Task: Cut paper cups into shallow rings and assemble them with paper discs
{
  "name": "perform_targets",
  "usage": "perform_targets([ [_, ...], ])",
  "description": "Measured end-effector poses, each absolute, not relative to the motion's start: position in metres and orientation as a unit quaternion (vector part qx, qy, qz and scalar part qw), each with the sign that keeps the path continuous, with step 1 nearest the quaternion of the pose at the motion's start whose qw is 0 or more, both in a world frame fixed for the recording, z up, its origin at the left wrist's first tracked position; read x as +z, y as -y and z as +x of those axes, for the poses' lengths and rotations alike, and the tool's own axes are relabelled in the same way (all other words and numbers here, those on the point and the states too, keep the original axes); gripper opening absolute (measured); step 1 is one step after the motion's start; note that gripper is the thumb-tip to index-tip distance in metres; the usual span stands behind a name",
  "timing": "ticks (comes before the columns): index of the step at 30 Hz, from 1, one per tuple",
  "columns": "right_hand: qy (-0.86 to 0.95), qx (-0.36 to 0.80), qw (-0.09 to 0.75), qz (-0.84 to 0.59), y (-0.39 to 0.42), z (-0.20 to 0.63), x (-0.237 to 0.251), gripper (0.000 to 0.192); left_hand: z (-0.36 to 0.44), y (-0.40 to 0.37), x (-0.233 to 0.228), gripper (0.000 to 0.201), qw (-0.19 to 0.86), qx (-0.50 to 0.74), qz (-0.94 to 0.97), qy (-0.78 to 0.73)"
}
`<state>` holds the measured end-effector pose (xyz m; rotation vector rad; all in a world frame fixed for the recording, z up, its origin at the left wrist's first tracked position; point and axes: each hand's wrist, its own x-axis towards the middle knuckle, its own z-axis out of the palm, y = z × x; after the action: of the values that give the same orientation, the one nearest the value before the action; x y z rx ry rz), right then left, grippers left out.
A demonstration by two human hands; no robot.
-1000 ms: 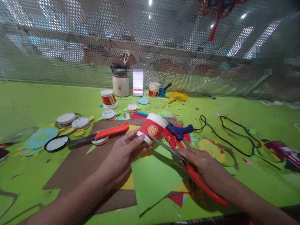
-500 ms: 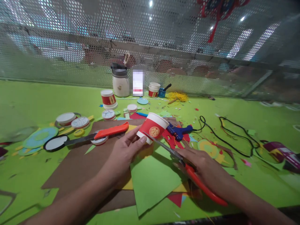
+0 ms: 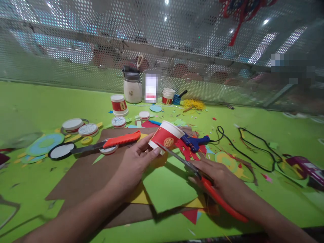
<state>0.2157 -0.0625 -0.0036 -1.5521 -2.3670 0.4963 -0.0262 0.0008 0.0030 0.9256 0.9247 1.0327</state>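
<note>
The red paper cup with white rim and gold round emblem [image 3: 166, 136] is held tipped on its side above the brown card sheet [image 3: 83, 179], mouth pointing up and to the right, base toward the left hand [image 3: 136, 163]. The cup's long axis thus runs from lower left to upper right, roughly away from the person. The left hand is clamped on the cup's base end, thumb on the near side and fingers behind. The right hand [image 3: 217, 177] is wrapped round the orange handles of the metal-bladed scissors [image 3: 199, 177]; the blades reach up and left w/ their tip touching the cup's lower wall near the base, just beside the left thumb. How far the blades are parted cannot be told. The cup lies fwd and left of the right hand, and directly at the fingertips of the left, so the left hand is the nearer one. The two hands stand apart, joined only via blade and cup.

A green paper triangle [image 3: 169, 189] lies on the card beneath the hands. An orange-handled utility knife [image 3: 121, 140] rests to the left, and a blue glue gun [image 3: 194, 141] w/ black cord lies just behind the cup
</note>
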Motion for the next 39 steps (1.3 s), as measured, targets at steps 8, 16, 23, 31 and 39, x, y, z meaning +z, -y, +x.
perform_targets([
  [8,0.814,0.168,0.132,-0.540,0.064,0.215,-0.008,0.035,-0.022,0.004,0.006,0.071,0.626,0.472,0.448,-0.430],
  [16,0.808,0.185,0.140,-0.542,0.065,0.215,-0.008,0.029,-0.023,0.001,0.003,0.070,0.634,0.474,0.432,-0.431],
  [23,0.809,0.184,0.158,-0.535,0.064,0.213,-0.004,0.026,-0.027,0.003,0.014,0.058,0.695,0.467,0.345,-0.424],
  [31,0.821,0.159,0.150,-0.528,0.063,0.222,-0.010,0.037,-0.025,0.004,0.012,0.065,0.684,0.472,0.354,-0.430],
  [39,0.811,0.206,0.159,-0.525,0.062,0.217,-0.003,0.035,-0.026,0.004,0.009,0.067,0.674,0.462,0.391,-0.424],
])
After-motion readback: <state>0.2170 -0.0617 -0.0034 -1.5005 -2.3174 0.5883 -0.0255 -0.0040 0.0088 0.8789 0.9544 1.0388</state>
